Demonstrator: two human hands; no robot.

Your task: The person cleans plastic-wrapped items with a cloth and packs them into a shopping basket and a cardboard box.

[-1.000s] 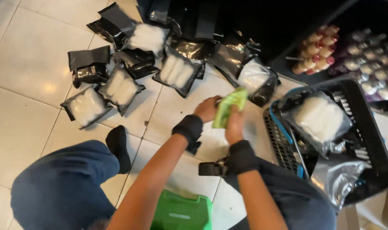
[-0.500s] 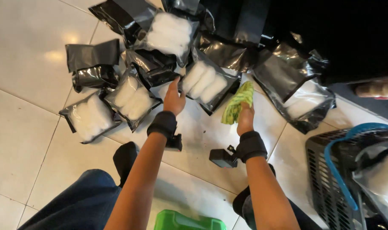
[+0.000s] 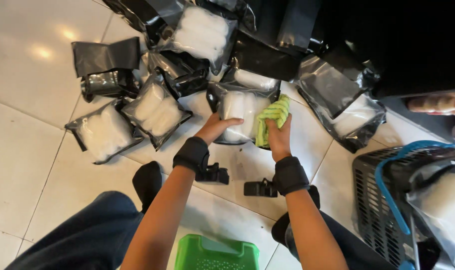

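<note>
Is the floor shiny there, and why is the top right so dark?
Head view: two soft glare spots sit on the glossy tile floor at upper left; the clear packets glint; the upper right falls into deep shadow; both hands, left and right, look sharp.

Clear pouch [image 3: 240, 117] flat on floor; green cloth [image 3: 272, 120] bunched atop.

Bright overhead glare on floor tiles [image 3: 42, 50]
</note>
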